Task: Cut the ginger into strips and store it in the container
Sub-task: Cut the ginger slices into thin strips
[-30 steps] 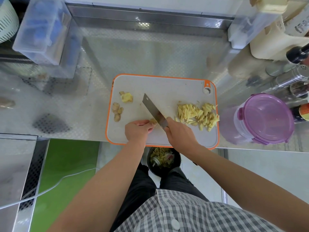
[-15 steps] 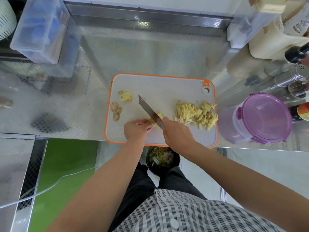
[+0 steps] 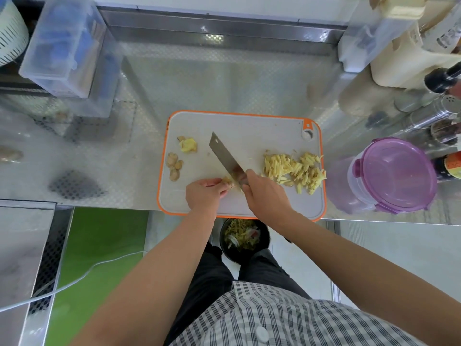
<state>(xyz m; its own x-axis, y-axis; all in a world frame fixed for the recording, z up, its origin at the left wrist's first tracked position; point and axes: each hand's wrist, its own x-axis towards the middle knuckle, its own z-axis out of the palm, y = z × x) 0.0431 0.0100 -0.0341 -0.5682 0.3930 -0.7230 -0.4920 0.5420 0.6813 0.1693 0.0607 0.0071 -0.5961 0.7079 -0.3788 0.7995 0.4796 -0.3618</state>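
Note:
A grey cutting board (image 3: 249, 126) with an orange rim lies at the counter's front edge. My left hand (image 3: 203, 194) pinches a small ginger piece (image 3: 227, 181) near the board's front. My right hand (image 3: 265, 196) grips the handle of a cleaver (image 3: 224, 157), its blade resting against that piece and pointing to the far left. A pile of ginger strips (image 3: 295, 169) lies on the board's right side. A peeled ginger chunk (image 3: 188, 145) and unpeeled knobs (image 3: 174, 166) sit on the left side. A round container with a purple lid (image 3: 396, 174), shut, stands right of the board.
A clear storage box (image 3: 62, 43) stands at the back left. Bottles and a shaker (image 3: 434, 113) crowd the back right. Below the counter edge, a black bin (image 3: 244, 239) with scraps sits between my legs. A white cable (image 3: 74, 280) crosses the green floor.
The cleaver blade has shifted slightly left along the ginger piece between cuts. My left hand stays on the piece. The strip pile is unchanged.

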